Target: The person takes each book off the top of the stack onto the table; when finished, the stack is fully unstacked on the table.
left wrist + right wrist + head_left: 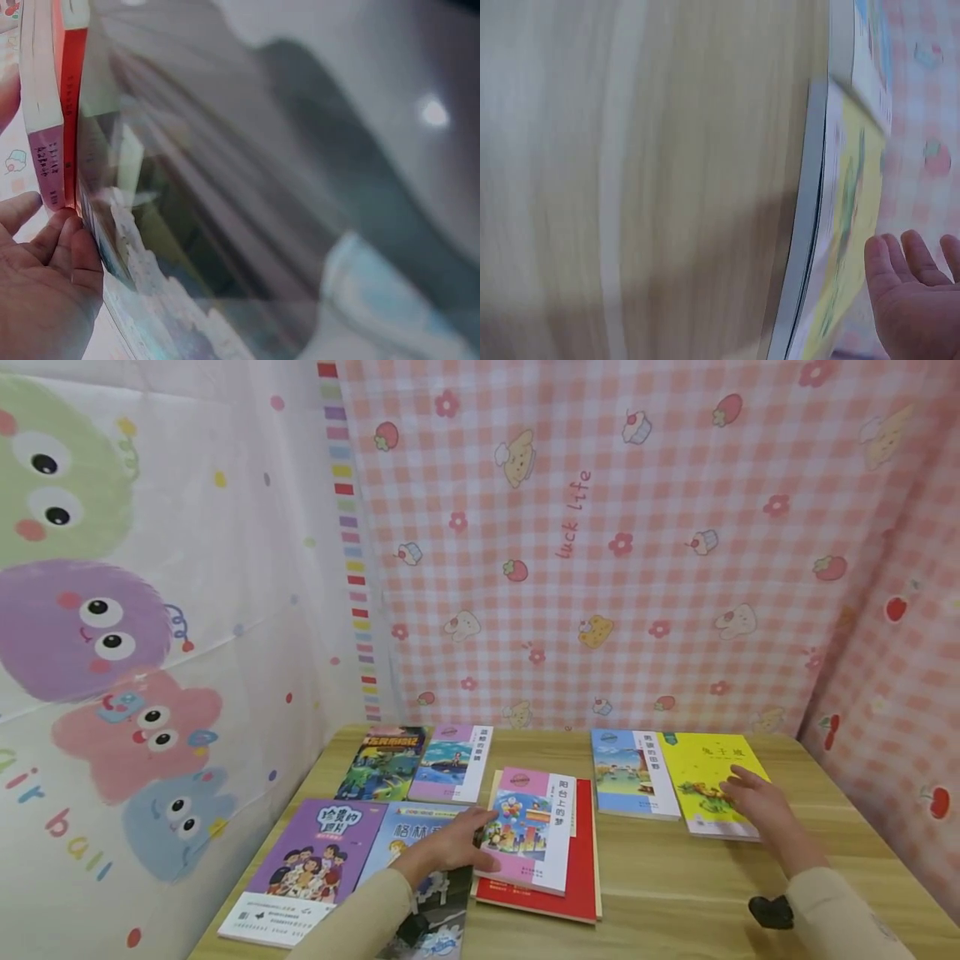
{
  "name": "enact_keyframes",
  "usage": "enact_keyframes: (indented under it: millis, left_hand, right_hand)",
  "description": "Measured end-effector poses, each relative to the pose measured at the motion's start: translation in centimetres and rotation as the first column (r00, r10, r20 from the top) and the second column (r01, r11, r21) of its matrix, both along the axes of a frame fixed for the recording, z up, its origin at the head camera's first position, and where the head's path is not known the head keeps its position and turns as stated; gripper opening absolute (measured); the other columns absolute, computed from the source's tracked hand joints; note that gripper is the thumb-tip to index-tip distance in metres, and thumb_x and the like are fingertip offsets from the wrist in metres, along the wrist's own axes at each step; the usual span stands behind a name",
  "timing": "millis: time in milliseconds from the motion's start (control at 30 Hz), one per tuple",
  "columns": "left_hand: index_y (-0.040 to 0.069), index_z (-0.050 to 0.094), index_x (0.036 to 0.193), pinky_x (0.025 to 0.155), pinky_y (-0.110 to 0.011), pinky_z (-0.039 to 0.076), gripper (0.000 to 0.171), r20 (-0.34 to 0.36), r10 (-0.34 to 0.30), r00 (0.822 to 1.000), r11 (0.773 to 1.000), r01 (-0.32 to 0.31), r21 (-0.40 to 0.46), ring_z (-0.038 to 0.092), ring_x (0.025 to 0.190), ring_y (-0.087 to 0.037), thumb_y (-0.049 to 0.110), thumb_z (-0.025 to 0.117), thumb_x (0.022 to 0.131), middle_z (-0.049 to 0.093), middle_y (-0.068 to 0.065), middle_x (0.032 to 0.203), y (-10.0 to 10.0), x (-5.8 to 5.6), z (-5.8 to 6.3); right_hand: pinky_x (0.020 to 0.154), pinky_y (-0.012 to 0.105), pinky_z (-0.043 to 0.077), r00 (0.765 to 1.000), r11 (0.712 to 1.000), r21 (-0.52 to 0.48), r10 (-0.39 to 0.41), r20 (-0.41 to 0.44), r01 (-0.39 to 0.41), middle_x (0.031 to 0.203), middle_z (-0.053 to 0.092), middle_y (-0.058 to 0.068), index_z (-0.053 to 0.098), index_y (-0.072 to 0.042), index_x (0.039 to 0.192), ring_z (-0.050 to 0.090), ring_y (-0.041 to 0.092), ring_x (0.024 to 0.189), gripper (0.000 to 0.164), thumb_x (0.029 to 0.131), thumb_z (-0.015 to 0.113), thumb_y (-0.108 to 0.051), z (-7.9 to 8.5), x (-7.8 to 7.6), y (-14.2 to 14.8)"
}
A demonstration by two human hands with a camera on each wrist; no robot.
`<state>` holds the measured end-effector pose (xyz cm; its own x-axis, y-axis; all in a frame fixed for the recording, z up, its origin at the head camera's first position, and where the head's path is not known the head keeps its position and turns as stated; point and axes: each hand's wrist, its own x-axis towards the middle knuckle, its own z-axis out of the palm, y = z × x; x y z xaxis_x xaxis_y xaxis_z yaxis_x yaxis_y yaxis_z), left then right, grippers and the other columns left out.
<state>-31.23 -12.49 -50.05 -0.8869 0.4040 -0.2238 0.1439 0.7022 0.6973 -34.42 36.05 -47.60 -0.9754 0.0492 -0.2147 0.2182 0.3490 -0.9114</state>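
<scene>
My left hand (453,843) is at the left edge of a pink-and-white storybook (521,831), its thumb over the cover and its fingers by the spine. That book lies on a red book (581,860), with a cream edge showing around it. In the left wrist view, the fingers of the left hand (52,277) touch the lower ends of the purple spine (49,166) and the red spine (70,97). Over the right side of a yellow book (712,777), my right hand (757,810) has its fingers extended and holds nothing; contact is unclear.
A blue-and-white book (630,777) lies left of the yellow one. On the left are a green book (382,764), a pink-and-blue book (450,764), a purple book (307,860) and a blue book (393,835) partly behind my left arm. Curtains stand behind the wooden table (675,893).
</scene>
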Motion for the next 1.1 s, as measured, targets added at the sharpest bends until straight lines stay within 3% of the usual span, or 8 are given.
enact_keyframes:
  millis: [200,433,600,800,967,1100]
  left_hand:
    - [0.014,0.040,0.153,0.110,-0.061,0.028,0.084,0.002,0.010,1.000,1.000,-0.010,0.008,0.023,0.145,-0.041,0.028,0.083,0.082,0.026,-0.018,0.158,-0.1,0.0,-0.1]
    - [0.010,0.040,0.152,0.111,-0.061,0.027,0.085,-0.022,0.008,1.000,1.000,-0.008,0.013,0.022,0.145,-0.042,0.027,0.083,0.081,0.027,-0.020,0.158,-0.6,0.0,-0.2]
    - [0.010,0.040,0.152,0.111,-0.061,0.027,0.085,-0.025,0.009,1.000,1.000,-0.009,0.011,0.022,0.145,-0.042,0.027,0.083,0.081,0.027,-0.020,0.157,-0.6,0.0,-0.1]
    - [0.009,0.038,0.153,0.113,-0.060,0.024,0.086,-0.049,-0.007,0.999,0.999,0.008,0.032,0.023,0.144,-0.042,0.026,0.083,0.081,0.028,-0.023,0.157,-0.5,0.1,-0.1]
    - [0.006,0.035,0.154,0.111,-0.058,0.030,0.086,-0.063,-0.028,0.998,0.995,0.034,0.094,0.035,0.139,-0.041,0.023,0.081,0.083,0.038,-0.021,0.152,-0.4,0.2,-0.2]
    - [0.008,0.032,0.156,0.110,-0.058,0.031,0.087,-0.062,-0.029,0.998,0.994,0.035,0.105,0.035,0.139,-0.040,0.025,0.079,0.085,0.038,-0.020,0.153,-0.3,0.5,-0.2]
  right_hand:
    - [0.112,0.053,0.031,0.999,0.996,-0.069,0.052,-0.012,-0.053,0.156,0.014,0.034,0.007,0.005,0.156,0.022,0.047,0.143,0.066,0.107,0.042,-0.021,-0.6,0.3,-4.8]
    - [0.105,0.048,0.042,0.997,0.983,-0.170,0.066,-0.048,-0.073,0.150,0.026,0.038,0.020,0.012,0.152,0.039,0.046,0.134,0.058,0.105,0.046,-0.010,-1.9,1.7,-11.9]
    - [0.097,0.044,0.050,0.994,0.980,-0.170,0.093,-0.057,-0.102,0.145,0.035,0.039,0.029,0.016,0.147,0.046,0.046,0.128,0.053,0.102,0.047,-0.006,-3.3,2.9,-15.8]
    - [0.099,0.049,0.048,0.996,0.985,-0.149,0.089,-0.029,-0.092,0.142,0.041,0.036,0.034,0.013,0.146,0.048,0.045,0.126,0.052,0.103,0.050,-0.013,-4.0,3.7,-18.2]
    - [0.100,0.050,0.047,0.998,0.989,-0.131,0.062,0.006,-0.061,0.141,0.044,0.032,0.035,0.010,0.147,0.050,0.043,0.124,0.056,0.102,0.055,-0.018,-4.1,3.9,-18.8]
    - [0.101,0.051,0.046,0.998,0.990,-0.129,0.064,0.015,-0.062,0.142,0.041,0.034,0.032,0.011,0.147,0.048,0.045,0.126,0.058,0.102,0.054,-0.017,-4.0,3.9,-18.9]
